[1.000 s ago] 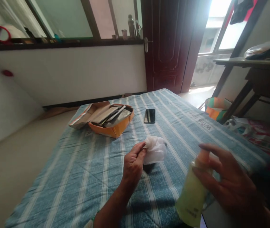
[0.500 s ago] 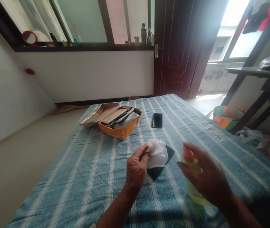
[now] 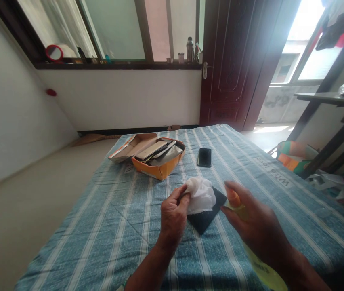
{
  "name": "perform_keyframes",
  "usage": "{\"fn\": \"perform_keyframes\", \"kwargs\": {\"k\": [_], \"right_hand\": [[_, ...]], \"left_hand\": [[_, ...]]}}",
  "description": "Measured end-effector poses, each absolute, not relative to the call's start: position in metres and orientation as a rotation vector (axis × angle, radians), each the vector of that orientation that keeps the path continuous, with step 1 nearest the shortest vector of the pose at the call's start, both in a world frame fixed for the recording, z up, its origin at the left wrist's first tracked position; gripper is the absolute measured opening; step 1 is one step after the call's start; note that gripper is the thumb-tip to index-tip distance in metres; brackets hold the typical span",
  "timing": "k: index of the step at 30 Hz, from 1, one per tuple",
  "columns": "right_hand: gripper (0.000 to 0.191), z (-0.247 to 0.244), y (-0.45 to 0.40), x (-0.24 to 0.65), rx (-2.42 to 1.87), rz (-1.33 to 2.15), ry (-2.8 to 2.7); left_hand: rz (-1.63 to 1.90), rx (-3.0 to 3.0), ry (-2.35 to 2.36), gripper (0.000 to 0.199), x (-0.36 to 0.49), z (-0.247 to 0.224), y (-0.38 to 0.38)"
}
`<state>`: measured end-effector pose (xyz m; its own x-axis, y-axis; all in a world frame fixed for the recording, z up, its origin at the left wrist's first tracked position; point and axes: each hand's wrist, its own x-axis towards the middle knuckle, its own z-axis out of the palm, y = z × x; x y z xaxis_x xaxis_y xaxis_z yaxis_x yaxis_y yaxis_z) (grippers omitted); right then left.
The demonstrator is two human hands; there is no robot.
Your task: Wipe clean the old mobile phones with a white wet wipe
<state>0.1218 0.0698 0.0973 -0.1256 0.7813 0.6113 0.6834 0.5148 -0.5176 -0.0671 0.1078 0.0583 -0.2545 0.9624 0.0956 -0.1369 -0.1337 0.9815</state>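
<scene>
My left hand (image 3: 174, 212) pinches a crumpled white tissue (image 3: 201, 196) between thumb and fingers. Under the tissue is a dark flat square piece (image 3: 202, 222), one corner pointing toward me; how it is held, if at all, is hidden. On the right, my right hand (image 3: 259, 226) is wrapped round a spray bottle (image 3: 264, 268) of yellowish liquid with an orange nozzle. The bottle is tilted, its nozzle toward the tissue, and fingers cover its middle. Beyond the tissue a black phone (image 3: 204, 157) lies flat on the striped cloth.
An open orange cardboard box (image 3: 160, 169) full of phones and flat items stands at the far left of the blue striped bed cover (image 3: 123, 226). A dark red door (image 3: 232, 60) and a window sill (image 3: 120, 66) with small items lie behind. Bags (image 3: 335, 184) sit at the right.
The spray bottle, upright before, is now tilted with its nozzle closer to the tissue in my right hand's grip. My left hand stays on the tissue. The whole view has shifted slightly.
</scene>
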Motion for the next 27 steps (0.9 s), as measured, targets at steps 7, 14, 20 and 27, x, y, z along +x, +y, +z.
{"fn": "perform_keyframes", "kwargs": {"k": [7, 14, 20, 27], "right_hand": [[0.037, 0.097, 0.070, 0.119, -1.185, 0.153, -1.875], [0.042, 0.097, 0.074, 0.120, -1.198, 0.014, -1.803], [0.038, 0.099, 0.076, 0.125, -1.251, -0.003, -1.772], [0.042, 0.100, 0.073, 0.137, -1.178, 0.037, -1.866]], "left_hand": [[1.542, 0.908, 1.190, 0.038, -0.069, 0.057, 0.110], [1.534, 0.870, 1.188, 0.038, -0.069, 0.058, 0.110], [1.532, 0.823, 1.188, 0.039, -0.070, 0.061, 0.110], [1.542, 0.768, 1.187, 0.039, -0.069, 0.063, 0.111]]}}
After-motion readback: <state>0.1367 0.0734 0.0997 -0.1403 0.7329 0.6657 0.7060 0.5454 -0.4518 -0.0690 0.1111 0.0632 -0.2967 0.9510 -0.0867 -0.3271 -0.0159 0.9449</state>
